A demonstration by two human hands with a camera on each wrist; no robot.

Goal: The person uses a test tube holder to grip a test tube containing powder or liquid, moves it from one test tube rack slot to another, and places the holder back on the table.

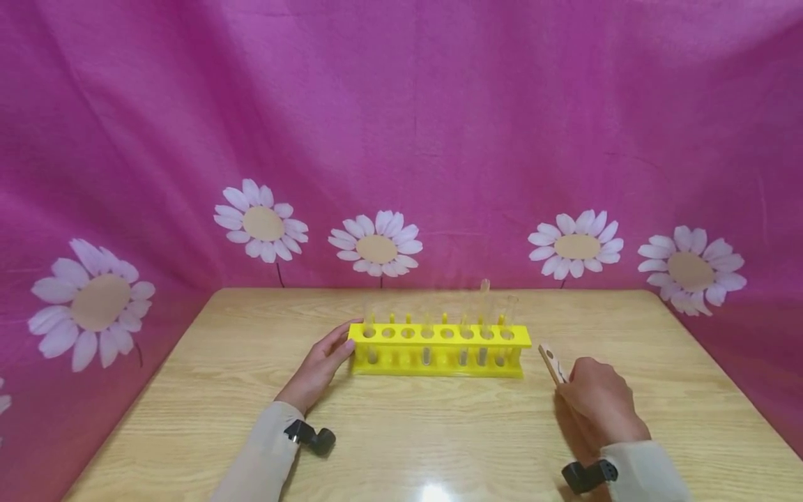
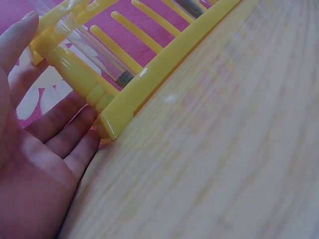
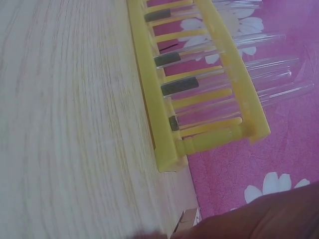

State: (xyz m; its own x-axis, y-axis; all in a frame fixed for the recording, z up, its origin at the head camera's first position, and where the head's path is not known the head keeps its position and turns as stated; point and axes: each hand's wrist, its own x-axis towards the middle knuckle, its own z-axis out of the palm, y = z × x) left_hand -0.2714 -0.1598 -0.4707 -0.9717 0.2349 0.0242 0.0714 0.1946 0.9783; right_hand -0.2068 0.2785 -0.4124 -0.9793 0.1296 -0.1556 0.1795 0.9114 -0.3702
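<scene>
A yellow test tube rack [image 1: 439, 335] stands on the table with several clear glass test tubes in its holes. Dark grey matter sits at the bottom of the tubes, such as this test tube [image 3: 180, 85]. My left hand [image 1: 321, 366] grips the rack's left end; in the left wrist view the thumb lies at the top bar and the fingers touch the end post [image 2: 75, 74]. To the right of the rack, my right hand [image 1: 599, 397] holds a wooden test tube holder [image 1: 553, 364] with a metal spring, its tip pointing toward the rack's right end.
The light wood table [image 1: 433, 418] reaches back to a pink cloth [image 1: 439, 139] printed with white daisies, which hangs behind and at both sides. Small black cameras are strapped at both wrists. Yellow pegs [image 1: 445, 318] rise along the rack's back.
</scene>
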